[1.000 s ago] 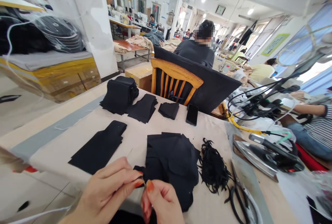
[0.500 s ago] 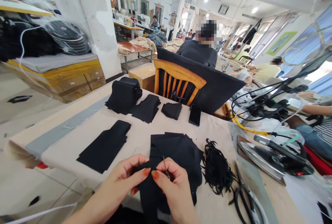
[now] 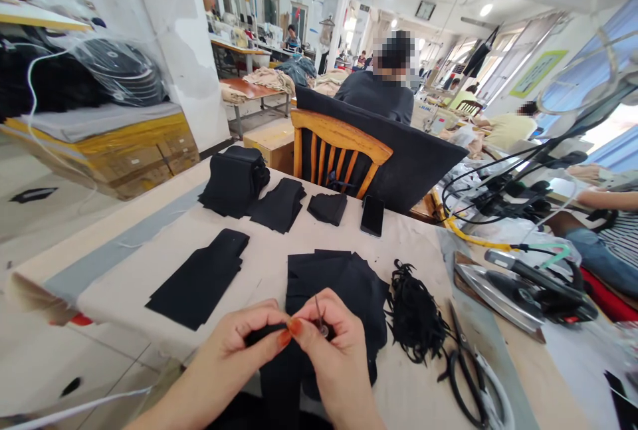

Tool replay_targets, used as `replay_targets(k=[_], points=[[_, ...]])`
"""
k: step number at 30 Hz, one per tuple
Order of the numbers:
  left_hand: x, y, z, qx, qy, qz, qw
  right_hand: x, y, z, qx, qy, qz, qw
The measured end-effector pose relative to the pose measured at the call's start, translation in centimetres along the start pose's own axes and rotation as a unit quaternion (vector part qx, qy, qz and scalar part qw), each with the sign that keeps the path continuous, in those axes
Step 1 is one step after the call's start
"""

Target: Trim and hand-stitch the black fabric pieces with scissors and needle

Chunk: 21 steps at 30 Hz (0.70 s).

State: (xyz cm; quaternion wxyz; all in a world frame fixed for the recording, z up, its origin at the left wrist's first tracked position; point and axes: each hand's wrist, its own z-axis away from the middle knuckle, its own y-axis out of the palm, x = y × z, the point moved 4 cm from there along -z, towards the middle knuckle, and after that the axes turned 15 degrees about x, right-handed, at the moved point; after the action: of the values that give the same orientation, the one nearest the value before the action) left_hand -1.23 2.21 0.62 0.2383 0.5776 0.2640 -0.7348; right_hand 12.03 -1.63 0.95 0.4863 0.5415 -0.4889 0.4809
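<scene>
My left hand (image 3: 254,337) is closed, pinching the edge of a black fabric piece (image 3: 280,377) that hangs down toward my lap. Fingertip to fingertip with it, my right hand (image 3: 329,343) is also closed. A small pointed metal tool (image 3: 319,314) is tucked in its fingers, the thin tip sticking up; most of the tool is hidden, and so is whether these fingers pinch the cloth. Just beyond both hands lies a spread of black fabric pieces (image 3: 329,277). To its right is a tangled heap of black strips (image 3: 416,314).
Large scissors (image 3: 466,367) lie right of the strips, near an iron (image 3: 508,297) on its rest. Stacked black cut pieces (image 3: 199,277) lie left, with more stacks (image 3: 232,181) and a phone (image 3: 372,216) along the far edge. Behind stands a wooden chair (image 3: 343,137); co-workers sit further off.
My fingertips have come together; a small gap showed between the thumbs before. The held fabric has shifted slightly, and the whole view has moved a little. Items on the table stay put.
</scene>
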Motion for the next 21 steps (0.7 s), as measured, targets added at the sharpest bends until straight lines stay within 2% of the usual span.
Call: replay_targets(k=[2,5,8,10,13,17,21], points=[[0.0,0.2,0.0,0.003,-0.005,0.031,0.999,0.0,0.2,-0.1,0.01,-0.001,0.01,1.0],[0.6,0.5,0.2,0.008,-0.02,0.124,0.992,-1.1,-0.1,-0.2,0.009,0.034,-0.017,0.999],[1.5,0.7,0.4,0.014,-0.049,0.185,0.981,-2.4,-1.7,-0.1,-0.065,0.059,-0.06,0.994],[1.9,0.7,0.5,0.011,-0.059,0.198,0.978,-2.6,-2.8,0.1,-0.095,0.051,-0.043,0.993],[2.0,0.9,0.3,0.028,-0.06,0.198,0.978,-1.6,-2.9,0.4,-0.058,0.031,0.027,0.998],[1.3,1.4,-0.3,0.059,-0.027,0.148,0.987,0.3,-1.8,0.8,0.013,0.01,0.043,0.999],[0.7,2.7,-1.4,0.065,-0.027,0.079,0.994,1.1,-2.0,2.0,-0.017,-0.02,0.117,0.993]])
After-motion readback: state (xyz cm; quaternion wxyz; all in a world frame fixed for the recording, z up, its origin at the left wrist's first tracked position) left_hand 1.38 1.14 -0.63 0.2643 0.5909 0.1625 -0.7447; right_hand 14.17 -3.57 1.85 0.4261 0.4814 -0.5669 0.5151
